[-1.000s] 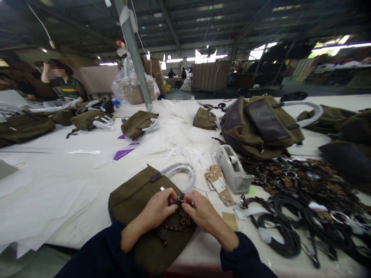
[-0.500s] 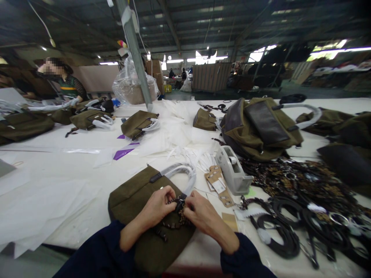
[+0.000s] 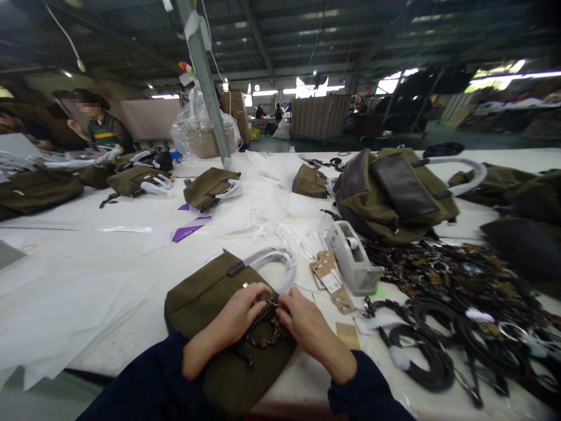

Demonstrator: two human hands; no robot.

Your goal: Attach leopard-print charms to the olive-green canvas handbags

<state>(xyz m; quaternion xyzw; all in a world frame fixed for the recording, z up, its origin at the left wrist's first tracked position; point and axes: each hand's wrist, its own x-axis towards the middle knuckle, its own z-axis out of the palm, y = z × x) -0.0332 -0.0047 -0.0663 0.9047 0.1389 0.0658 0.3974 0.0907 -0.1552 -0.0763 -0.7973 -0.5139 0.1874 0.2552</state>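
Observation:
An olive-green handbag [image 3: 197, 292] lies on the white table in front of me, its handles [image 3: 287, 263] wrapped in clear plastic. My left hand [image 3: 245, 310] is closed, thumb and fingers pinching a dark beaded bag charm [image 3: 267, 336] near the base of a handle. Opposite it, my right hand [image 3: 302, 316] is closed too, with its fingertips at the top of the same charm. The charm's strands and a small tassel hang down over the bag's front. My fingers hide just where the charm meets the handle.
A grey tape dispenser [image 3: 353, 260] and brown tags [image 3: 331, 278] stand right of the bag. Beyond them lie a heap of dark charms [image 3: 460, 280] and coiled black straps [image 3: 421, 356]. White sheets [image 3: 79, 310] cover the left. More olive bags [image 3: 394, 193] lie behind; a person [image 3: 103, 126] is at far left.
My fingers have drawn a little closer together at the handle base. The charm's strands now hang lower and show more. The person at far left has lowered an arm.

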